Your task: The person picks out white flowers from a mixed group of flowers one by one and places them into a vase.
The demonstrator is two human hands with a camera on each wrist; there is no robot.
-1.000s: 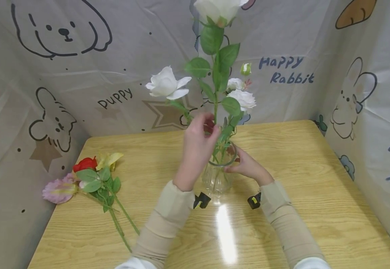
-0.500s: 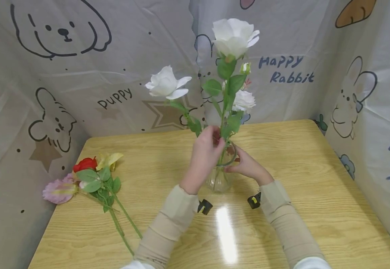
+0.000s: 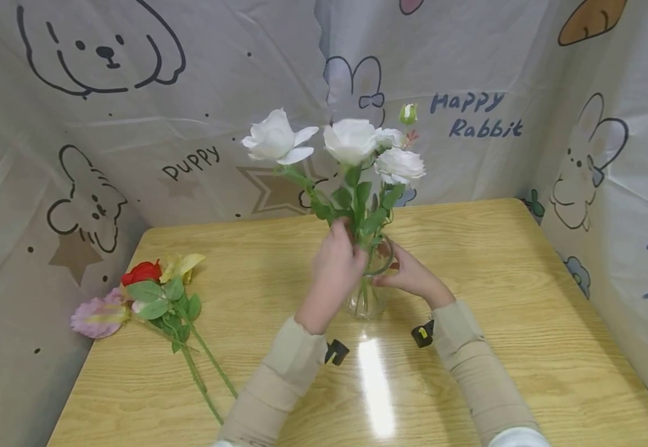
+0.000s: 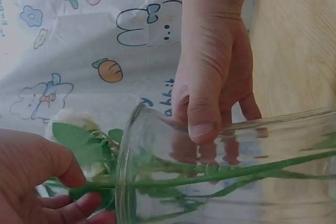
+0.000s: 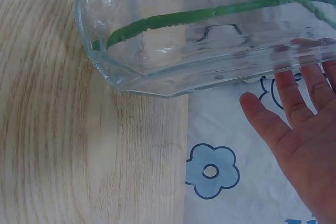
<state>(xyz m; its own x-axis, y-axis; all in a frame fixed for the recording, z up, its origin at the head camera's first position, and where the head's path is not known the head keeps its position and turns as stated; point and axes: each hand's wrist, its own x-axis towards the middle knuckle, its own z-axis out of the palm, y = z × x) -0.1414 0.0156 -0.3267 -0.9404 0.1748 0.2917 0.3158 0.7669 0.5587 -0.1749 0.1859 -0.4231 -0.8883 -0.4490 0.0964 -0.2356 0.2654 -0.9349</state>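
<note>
A clear glass vase [image 3: 365, 305] stands on the table, holding several white artificial flowers. My left hand [image 3: 336, 276] pinches the stem of a white rose [image 3: 351, 143] just above the vase's mouth; the left wrist view shows its green stem [image 4: 210, 178] running down inside the glass. Another white rose [image 3: 277, 138] leans out to the left. Ruffled white blooms [image 3: 401, 166] and a small green bud [image 3: 408, 113] stand at the right. On the vase's right side my right hand [image 3: 418, 279] grips it near the rim, thumb in front; in the right wrist view its fingers [image 5: 294, 98] touch the glass.
Loose artificial flowers lie at the table's left: a red one [image 3: 141, 273], a yellow one [image 3: 183, 267] and a pink-purple one [image 3: 99, 315], with stems toward the front. A printed cloth [image 3: 218, 62] hangs behind and beside the wooden table [image 3: 525, 310].
The white rose in the left hand has come down, its stem sliding deeper into the vase, until its bloom is level with the others. The right hand has stayed on the vase.
</note>
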